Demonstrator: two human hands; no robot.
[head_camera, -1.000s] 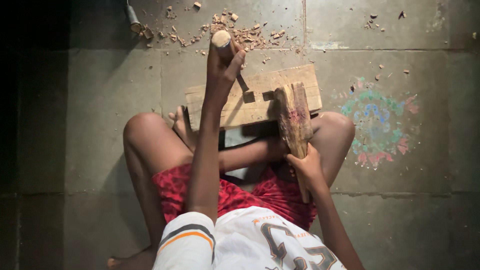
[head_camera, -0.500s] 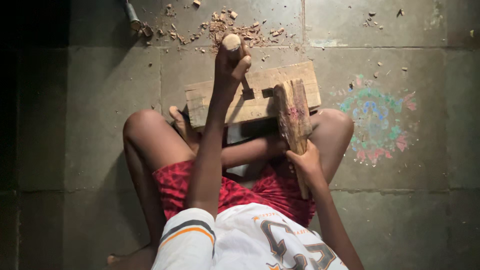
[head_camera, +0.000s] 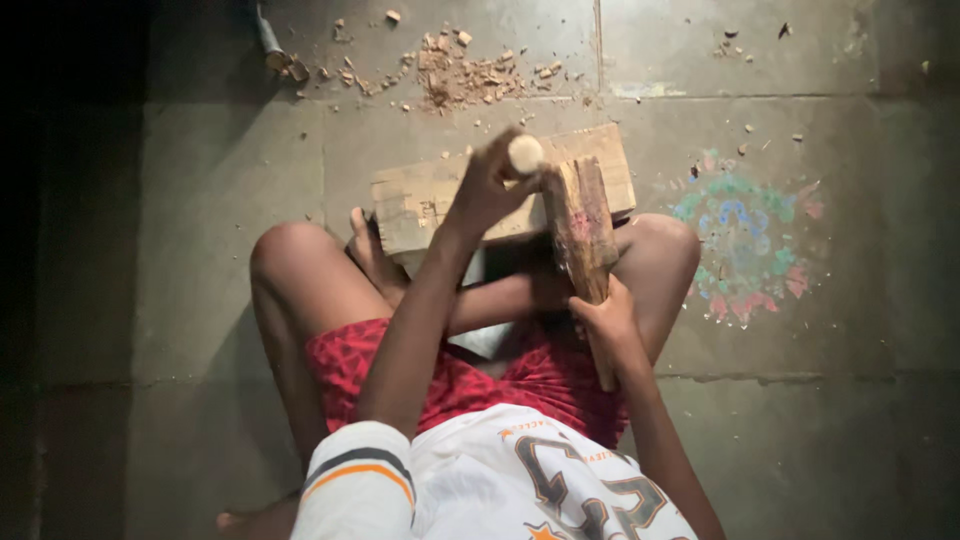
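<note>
Your left hand (head_camera: 485, 190) grips a round-ended wooden handle (head_camera: 525, 153) at 11 o'clock of the wood piece (head_camera: 580, 228); your right hand (head_camera: 605, 322) clutches its near end, long axis running 12 to 6.

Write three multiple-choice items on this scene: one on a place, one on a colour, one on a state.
1. Where do the wood chips lie?
A. On the floor beyond the wooden block
B. In the person's lap
C. On the chalk drawing

2. What colour are the shorts?
A. Blue
B. Red
C. Green

3. How is the piece of wood held?
A. It lies loose on the floor
B. Both hands grip it
C. The right hand grips its lower end

Answers:
1. A: the chips are scattered on the tiles past the wooden block.
2. B: the cloth over the thighs is patterned red.
3. C: the right hand closes around its lower end, while the left hand holds a light-handled tool.
</note>
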